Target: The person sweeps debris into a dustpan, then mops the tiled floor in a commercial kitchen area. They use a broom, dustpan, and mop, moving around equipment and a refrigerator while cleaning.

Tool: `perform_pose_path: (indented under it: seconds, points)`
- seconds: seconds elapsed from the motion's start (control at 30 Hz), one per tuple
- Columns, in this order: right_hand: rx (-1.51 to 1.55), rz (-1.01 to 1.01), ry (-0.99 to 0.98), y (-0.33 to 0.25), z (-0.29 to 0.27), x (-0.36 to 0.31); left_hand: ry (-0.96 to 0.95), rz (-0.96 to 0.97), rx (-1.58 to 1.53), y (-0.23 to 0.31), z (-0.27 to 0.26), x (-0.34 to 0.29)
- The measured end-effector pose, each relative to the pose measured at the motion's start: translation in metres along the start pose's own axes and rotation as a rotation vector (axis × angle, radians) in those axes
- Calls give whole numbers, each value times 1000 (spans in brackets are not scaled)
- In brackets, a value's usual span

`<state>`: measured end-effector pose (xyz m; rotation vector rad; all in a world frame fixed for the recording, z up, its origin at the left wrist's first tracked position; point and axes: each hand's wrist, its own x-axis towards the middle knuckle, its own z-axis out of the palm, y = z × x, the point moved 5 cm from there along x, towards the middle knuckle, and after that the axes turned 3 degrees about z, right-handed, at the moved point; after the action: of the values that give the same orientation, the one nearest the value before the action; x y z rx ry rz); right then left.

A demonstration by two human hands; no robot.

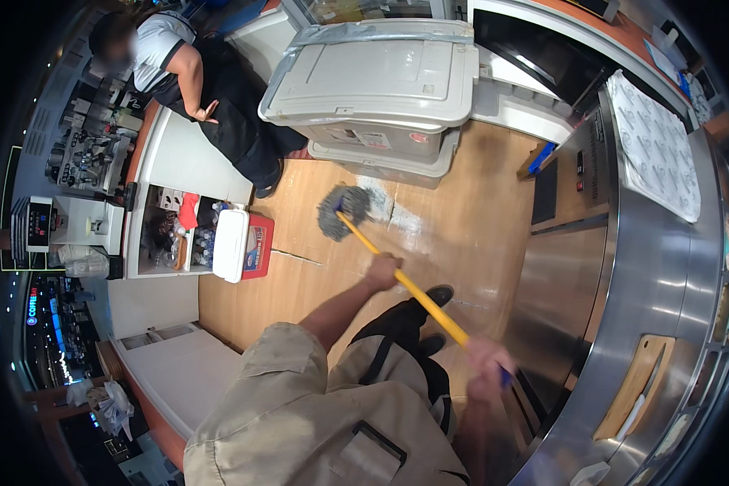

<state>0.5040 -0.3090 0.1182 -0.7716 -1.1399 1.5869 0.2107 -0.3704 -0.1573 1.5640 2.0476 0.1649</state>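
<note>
A mop with a yellow handle [417, 293] slants across the middle of the view. Its grey string head [342, 212] rests on the wood-look floor, beside a whitish worn patch [390, 212] and in front of the stacked bins. My left hand [383, 270] is wrapped round the handle about a third of the way up from the head. Closer to the handle's blue-tipped upper end, my right hand [489, 361] grips it too, slightly blurred. Both my shoes stand on the floor beneath the handle.
Stacked large grey bins [373, 81] stand ahead. A co-worker [211, 105] is at the far left by the counter. A red and white cooler [243, 245] sits near open shelves. Along the right runs a steel counter [664, 283] with a cutting board [636, 387] and a knife.
</note>
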Motion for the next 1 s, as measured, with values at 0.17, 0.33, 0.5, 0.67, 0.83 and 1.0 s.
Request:
perform_pose_path:
  seconds: [0.17, 0.33, 0.5, 0.67, 0.83, 1.0]
  points:
    - [106, 87, -154, 99, 52, -74, -106, -439, 225, -127, 25, -77]
    - [11, 10, -113, -24, -28, -82, 204, -10, -20, 30, 52, -100]
    - [-11, -279, -100, -240, -58, -89, 119, 414, -712, 289, 46, -111]
    - [-331, -561, -72, -287, 16, -131, -121, 584, -706, 360, 15, -115]
    - [-92, -525, -119, -270, 67, -146, -77, 500, -777, 294, -8, -157]
    - [70, -327, -396, -182, 125, -162, 228, 307, -597, 116, 7, -234]
